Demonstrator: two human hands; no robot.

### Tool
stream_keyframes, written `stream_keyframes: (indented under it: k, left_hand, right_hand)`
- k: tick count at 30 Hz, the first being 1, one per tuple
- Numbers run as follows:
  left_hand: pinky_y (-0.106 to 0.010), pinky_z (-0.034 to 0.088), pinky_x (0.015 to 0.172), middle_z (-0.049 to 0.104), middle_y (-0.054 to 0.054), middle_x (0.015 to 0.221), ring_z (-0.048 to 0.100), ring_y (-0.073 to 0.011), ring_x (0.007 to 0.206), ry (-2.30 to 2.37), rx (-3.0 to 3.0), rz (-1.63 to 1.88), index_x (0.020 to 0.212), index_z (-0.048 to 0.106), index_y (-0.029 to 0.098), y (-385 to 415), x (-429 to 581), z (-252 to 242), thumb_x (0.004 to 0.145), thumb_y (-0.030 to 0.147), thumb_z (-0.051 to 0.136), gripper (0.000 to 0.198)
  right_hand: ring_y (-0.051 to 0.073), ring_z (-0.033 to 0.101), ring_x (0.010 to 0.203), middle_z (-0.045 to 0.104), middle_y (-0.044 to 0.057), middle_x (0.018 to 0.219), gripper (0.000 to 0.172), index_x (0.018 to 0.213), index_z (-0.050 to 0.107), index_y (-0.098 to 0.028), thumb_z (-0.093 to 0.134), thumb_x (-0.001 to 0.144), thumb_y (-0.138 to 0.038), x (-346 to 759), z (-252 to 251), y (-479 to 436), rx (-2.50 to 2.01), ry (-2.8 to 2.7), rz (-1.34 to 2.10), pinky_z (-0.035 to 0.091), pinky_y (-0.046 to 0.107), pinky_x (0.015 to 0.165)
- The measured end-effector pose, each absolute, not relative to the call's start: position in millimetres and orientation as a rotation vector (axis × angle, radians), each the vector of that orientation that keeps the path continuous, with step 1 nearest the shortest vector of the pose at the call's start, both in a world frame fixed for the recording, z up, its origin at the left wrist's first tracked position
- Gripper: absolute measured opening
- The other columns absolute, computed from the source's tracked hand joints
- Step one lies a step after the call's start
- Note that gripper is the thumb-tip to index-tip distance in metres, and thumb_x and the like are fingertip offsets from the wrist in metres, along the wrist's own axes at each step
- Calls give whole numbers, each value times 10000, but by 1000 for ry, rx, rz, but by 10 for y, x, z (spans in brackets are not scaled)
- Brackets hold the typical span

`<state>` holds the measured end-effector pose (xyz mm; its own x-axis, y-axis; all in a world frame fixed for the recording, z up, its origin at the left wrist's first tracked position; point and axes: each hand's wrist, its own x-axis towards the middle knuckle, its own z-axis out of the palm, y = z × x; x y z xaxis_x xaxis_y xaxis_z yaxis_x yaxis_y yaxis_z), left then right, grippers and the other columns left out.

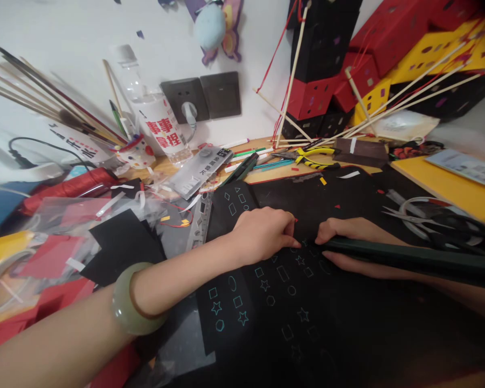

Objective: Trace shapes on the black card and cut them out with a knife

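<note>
Black card (250, 307) with rows of outlined stars, squares, hexagons and other shapes lies in front of me. My left hand (264, 234), with a pale green bangle (134, 302) on its wrist, presses on the card with curled fingers, thumb and fingertips closed at its surface. Just to the right, my right hand (343, 242) is closed around a long dark green, bar-like piece (412, 258). That piece stretches out to the right edge; I cannot tell what kind of thing it is. A stencil ruler (201, 221) rests left of the card.
Scissors (416, 218) lie at the right, with yellow-handled pliers (313, 157) behind. Red, black and yellow boxes (313, 97) with sticks are stacked at the back right. A plastic bottle (157, 118) stands near the wall. Paper scraps (121, 242) cover the left side.
</note>
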<state>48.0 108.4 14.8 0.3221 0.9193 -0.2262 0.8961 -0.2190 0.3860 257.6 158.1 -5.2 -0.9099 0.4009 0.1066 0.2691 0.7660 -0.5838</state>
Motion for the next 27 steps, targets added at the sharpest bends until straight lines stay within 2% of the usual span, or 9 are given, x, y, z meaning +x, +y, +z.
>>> stream_keyframes:
  k: [7,13,18,23,27]
  left_hand:
    - [-214,291,508,614,41,741,545,-130,669,1610,2148,63,746,582,223,1078,480,161,774,448,584,227]
    - [-228,354,544,619,49,771,560,-148,695,1604,2155,75,741,579,239,1088,477,153,779,442,588,207]
    - [-228,391,558,616,32,762,568,-155,729,1622,2199,107,769,594,223,1039,492,151,776,424,609,202]
    - [-301,485,639,609,-25,921,553,-211,873,1764,2454,187,931,581,180,648,604,245,840,372,550,215]
    - [-302,507,528,631,-28,955,568,-209,777,1632,2699,301,948,591,179,171,793,213,789,477,570,338]
  right_hand:
    - [113,566,584,591,-31,689,179,837,499,-225,525,707,-104,2599,-53,1580,-523,-2719,848,410,223,545]
    - [126,563,590,586,-26,688,157,814,506,-222,529,697,-120,2599,-52,1585,-594,-2702,860,403,243,547]
    - [136,568,606,593,-18,694,101,797,537,-225,586,709,-224,2584,21,1583,-840,-2410,1073,408,242,518]
    - [107,548,468,624,-26,621,226,948,524,-217,575,761,-333,2491,23,1597,-1053,-1983,1223,429,229,454]
    - [146,651,650,687,11,756,322,1121,543,-243,513,817,-347,2370,22,1599,-1043,-2008,1254,509,250,570]
